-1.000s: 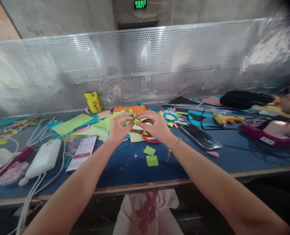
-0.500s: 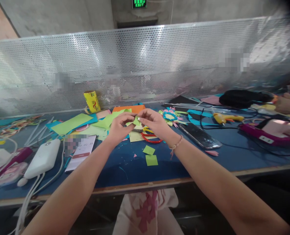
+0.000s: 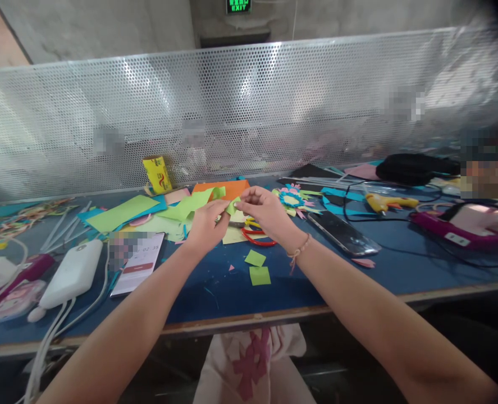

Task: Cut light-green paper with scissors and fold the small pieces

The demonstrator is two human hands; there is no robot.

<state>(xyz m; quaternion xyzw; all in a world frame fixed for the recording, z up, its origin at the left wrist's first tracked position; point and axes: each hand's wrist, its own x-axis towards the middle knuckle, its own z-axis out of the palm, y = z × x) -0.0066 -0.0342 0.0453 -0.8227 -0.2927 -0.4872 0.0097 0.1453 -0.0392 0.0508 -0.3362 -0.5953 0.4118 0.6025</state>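
Head view: both hands (image 3: pixel 206 227) (image 3: pixel 269 216) forward, close together, in a narrow pinch on a small green paper (image 3: pixel 232 207).

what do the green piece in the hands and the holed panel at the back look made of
Green piece: paper or thin foam sheet; it looks matte and thin, too small to settle which. Holed panel: probably metal, silvery and fairly shiny, with bright reflections.

Blue table (image 3: pixel 232 303) | perforated metal screen (image 3: pixel 227 90) (catching glare) | grey wall (image 3: pixel 105 22) | lit green exit sign (image 3: pixel 238 6)
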